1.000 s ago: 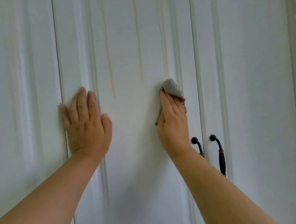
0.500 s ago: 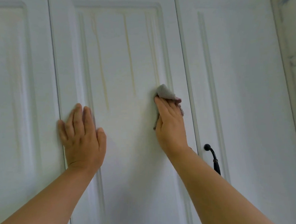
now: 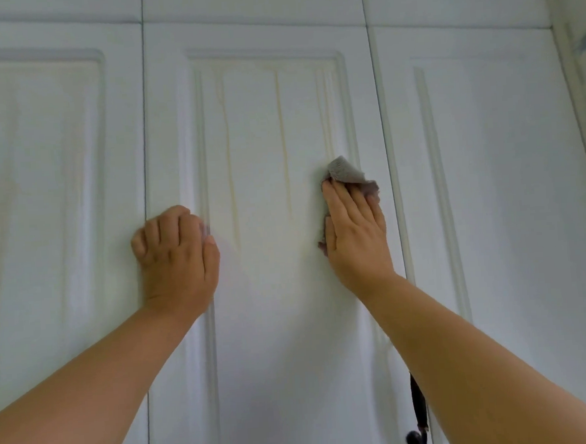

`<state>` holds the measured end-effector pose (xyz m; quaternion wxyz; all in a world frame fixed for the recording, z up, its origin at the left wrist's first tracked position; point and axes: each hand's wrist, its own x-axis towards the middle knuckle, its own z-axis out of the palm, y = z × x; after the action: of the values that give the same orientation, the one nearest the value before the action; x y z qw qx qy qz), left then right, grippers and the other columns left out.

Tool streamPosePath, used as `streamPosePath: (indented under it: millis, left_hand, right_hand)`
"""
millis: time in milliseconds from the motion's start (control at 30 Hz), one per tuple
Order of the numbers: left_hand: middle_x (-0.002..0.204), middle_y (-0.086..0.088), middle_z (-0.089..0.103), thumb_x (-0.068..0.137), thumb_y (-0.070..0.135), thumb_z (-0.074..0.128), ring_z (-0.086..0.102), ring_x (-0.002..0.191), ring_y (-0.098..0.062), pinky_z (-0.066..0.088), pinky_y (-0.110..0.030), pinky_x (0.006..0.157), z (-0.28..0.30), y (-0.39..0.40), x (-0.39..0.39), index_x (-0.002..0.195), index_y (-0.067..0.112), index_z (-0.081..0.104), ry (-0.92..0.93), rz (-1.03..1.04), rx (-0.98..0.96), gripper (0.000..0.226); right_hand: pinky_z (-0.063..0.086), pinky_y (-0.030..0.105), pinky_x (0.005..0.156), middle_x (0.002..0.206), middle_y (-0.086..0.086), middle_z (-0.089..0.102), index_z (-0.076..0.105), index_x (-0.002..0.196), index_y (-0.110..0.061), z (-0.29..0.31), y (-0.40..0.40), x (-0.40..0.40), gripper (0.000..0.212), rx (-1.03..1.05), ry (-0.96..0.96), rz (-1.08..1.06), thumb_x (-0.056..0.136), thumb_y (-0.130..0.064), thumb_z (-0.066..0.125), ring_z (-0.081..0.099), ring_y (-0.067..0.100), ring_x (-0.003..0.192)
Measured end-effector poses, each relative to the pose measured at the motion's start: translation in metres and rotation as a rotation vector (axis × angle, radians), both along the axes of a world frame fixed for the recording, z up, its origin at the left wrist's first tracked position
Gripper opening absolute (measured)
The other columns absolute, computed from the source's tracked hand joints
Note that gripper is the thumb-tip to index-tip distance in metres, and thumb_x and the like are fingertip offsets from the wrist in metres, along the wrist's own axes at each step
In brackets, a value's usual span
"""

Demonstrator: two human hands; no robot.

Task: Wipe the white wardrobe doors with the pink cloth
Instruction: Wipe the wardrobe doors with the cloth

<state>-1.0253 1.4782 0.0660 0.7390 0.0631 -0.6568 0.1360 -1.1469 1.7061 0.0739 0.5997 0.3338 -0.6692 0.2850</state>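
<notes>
Three wardrobe doors (image 3: 273, 309), one cloth (image 3: 345, 174), two hands.

White wardrobe doors (image 3: 279, 308) show a smooth, faintly sheened painted finish, streaked yellowish above the cloth (image 3: 345, 174), a nubby, matt grey-pink fabric; below the cloth, a dark handle (image 3: 418, 416) looks like glossy metal.

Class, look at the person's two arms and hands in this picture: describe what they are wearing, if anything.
Both forearms are bare to the frame's edge, with no sleeves in view. The left hand and right hand wear no gloves. No rings, watch or bracelets show on the fingers and wrists visible here.
</notes>
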Motion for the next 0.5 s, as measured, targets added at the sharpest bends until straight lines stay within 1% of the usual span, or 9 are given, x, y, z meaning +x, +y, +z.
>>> streamPosePath:
  millis: [67,133,167,200,233,300,367,433,500]
  left_hand:
    - [0.101,-0.010,0.051,0.088,0.017,0.037,0.045,0.089,-0.032,0.030,-0.039,0.082,0.009,-0.004,-0.001,0.091,0.006,0.052,0.031,-0.103,-0.024,0.020]
    - [0.103,-0.012,0.051,0.087,0.014,0.037,0.046,0.092,-0.030,0.031,-0.035,0.084,0.009,-0.007,-0.003,0.094,0.003,0.054,0.087,-0.244,-0.026,0.021]
    - [0.106,-0.013,0.051,0.087,0.013,0.037,0.046,0.096,-0.030,0.034,-0.036,0.087,0.008,-0.009,-0.003,0.098,0.001,0.054,0.107,-0.306,-0.019,0.023]
    - [0.109,-0.015,0.050,0.087,0.013,0.037,0.047,0.099,-0.031,0.037,-0.038,0.091,0.008,-0.009,-0.003,0.101,-0.001,0.054,0.118,-0.361,-0.010,0.025]
    - [0.111,-0.016,0.049,0.087,0.012,0.037,0.047,0.102,-0.032,0.039,-0.040,0.094,0.007,-0.010,-0.002,0.103,-0.002,0.053,0.120,-0.404,-0.001,0.027]
    - [0.114,-0.018,0.049,0.087,0.013,0.038,0.047,0.105,-0.033,0.041,-0.044,0.098,0.006,-0.010,0.000,0.104,-0.004,0.053,0.106,-0.453,0.006,0.028]
    - [0.116,-0.020,0.050,0.087,0.014,0.037,0.047,0.107,-0.033,0.041,-0.046,0.099,0.006,-0.011,0.001,0.105,-0.003,0.053,0.096,-0.454,0.007,0.029]
    - [0.117,-0.020,0.050,0.088,0.015,0.037,0.047,0.107,-0.034,0.042,-0.049,0.098,0.005,-0.012,0.002,0.106,-0.001,0.053,0.088,-0.456,0.012,0.029]
    - [0.117,-0.019,0.050,0.088,0.015,0.037,0.048,0.107,-0.033,0.043,-0.050,0.096,0.005,-0.011,0.001,0.106,0.000,0.052,0.085,-0.465,0.014,0.028]
  right_hand:
    - [0.000,0.036,0.126,0.163,0.005,0.028,0.030,0.156,-0.011,-0.003,-0.014,0.001,0.063,-0.113,0.001,0.030,0.096,-0.027,0.023,0.017,0.022,0.153]
    - [0.007,0.039,0.126,0.161,0.008,0.032,0.034,0.154,-0.009,-0.001,-0.035,0.004,0.059,-0.264,-0.025,0.052,0.097,-0.021,0.023,0.022,0.026,0.152]
    - [0.011,0.042,0.126,0.160,0.009,0.034,0.036,0.153,-0.009,0.002,-0.045,0.008,0.059,-0.331,-0.043,0.056,0.097,-0.020,0.023,0.024,0.028,0.150]
    - [0.015,0.045,0.125,0.159,0.008,0.037,0.039,0.152,-0.009,0.004,-0.052,0.013,0.058,-0.347,-0.041,0.063,0.096,-0.018,0.026,0.027,0.029,0.149]
    - [0.019,0.047,0.123,0.157,0.007,0.040,0.043,0.151,-0.010,0.001,-0.060,0.019,0.058,-0.296,0.002,0.083,0.094,-0.014,0.031,0.030,0.029,0.147]
    - [0.027,0.041,0.117,0.151,0.003,0.050,0.052,0.145,-0.011,-0.019,-0.076,0.033,0.056,-0.066,0.166,0.141,0.091,-0.003,0.043,0.038,0.026,0.141]
    - [0.036,0.033,0.101,0.145,0.000,0.056,0.058,0.141,-0.012,-0.041,-0.085,0.044,0.051,0.078,0.248,0.177,0.092,0.000,0.049,0.047,0.024,0.132]
    - [0.045,0.037,0.095,0.139,0.002,0.060,0.061,0.137,-0.008,-0.051,-0.086,0.048,0.044,0.057,0.216,0.227,0.094,-0.002,0.052,0.054,0.025,0.124]
    - [0.048,0.039,0.097,0.135,0.007,0.060,0.062,0.134,-0.005,-0.057,-0.083,0.045,0.041,0.025,0.191,0.222,0.092,-0.003,0.060,0.053,0.026,0.123]
